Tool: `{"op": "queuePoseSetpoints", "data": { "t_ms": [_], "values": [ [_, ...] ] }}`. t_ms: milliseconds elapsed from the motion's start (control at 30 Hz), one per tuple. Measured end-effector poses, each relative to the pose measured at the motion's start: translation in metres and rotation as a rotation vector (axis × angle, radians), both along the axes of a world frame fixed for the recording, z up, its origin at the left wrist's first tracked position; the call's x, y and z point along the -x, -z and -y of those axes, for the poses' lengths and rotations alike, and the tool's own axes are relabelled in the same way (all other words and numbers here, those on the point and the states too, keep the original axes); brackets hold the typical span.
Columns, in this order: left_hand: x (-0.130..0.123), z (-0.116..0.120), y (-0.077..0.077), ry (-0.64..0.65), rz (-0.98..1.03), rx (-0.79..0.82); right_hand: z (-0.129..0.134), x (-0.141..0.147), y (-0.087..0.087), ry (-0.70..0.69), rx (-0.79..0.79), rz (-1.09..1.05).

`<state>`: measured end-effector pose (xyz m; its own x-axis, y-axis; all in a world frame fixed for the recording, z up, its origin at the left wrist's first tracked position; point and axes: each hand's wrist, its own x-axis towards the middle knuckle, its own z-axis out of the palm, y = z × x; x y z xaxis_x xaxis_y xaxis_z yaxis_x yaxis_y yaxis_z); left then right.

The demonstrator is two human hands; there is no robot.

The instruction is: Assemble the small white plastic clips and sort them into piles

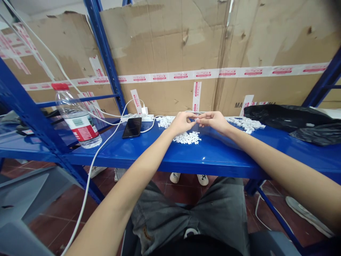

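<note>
My left hand (pixel 182 123) and my right hand (pixel 211 121) meet above a blue steel shelf (pixel 213 156), fingertips pinched together. Between the fingertips sits a small white plastic piece (pixel 196 120), too small to make out its shape. Directly below my left hand lies a heap of similar white pieces (pixel 187 138). Another heap (pixel 165 122) sits just left of that hand, partly hidden behind it. A third, longer spread (pixel 246 124) lies to the right of my right hand.
A black smartphone (pixel 132 127) and a white power strip (pixel 137 118) with white cables lie left of the hands. Further left stands a red-capped water bottle (pixel 77 119). Black plastic bags (pixel 287 121) lie at right. Taped cardboard (pixel 165 46) backs the shelf, with blue uprights beside.
</note>
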<state>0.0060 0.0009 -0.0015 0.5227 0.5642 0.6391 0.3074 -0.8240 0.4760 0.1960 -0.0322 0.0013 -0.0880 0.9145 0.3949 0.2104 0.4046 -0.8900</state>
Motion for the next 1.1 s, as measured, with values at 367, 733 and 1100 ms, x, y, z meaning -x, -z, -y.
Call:
{"op": "queuePoseSetpoints", "data": {
  "t_ms": [367,733,1100],
  "values": [
    [0.0,-0.005,0.002,0.02,-0.004,-0.135,0.0,-0.001,0.0,-0.101,0.092,-0.082],
    [0.001,0.0,0.001,-0.123,-0.093,-0.203,0.001,0.002,-0.001,-0.063,0.029,-0.013],
    [0.0,0.003,0.0,-0.215,-0.11,-0.19,0.001,0.002,-0.001,-0.03,-0.039,0.168]
  ]
}}
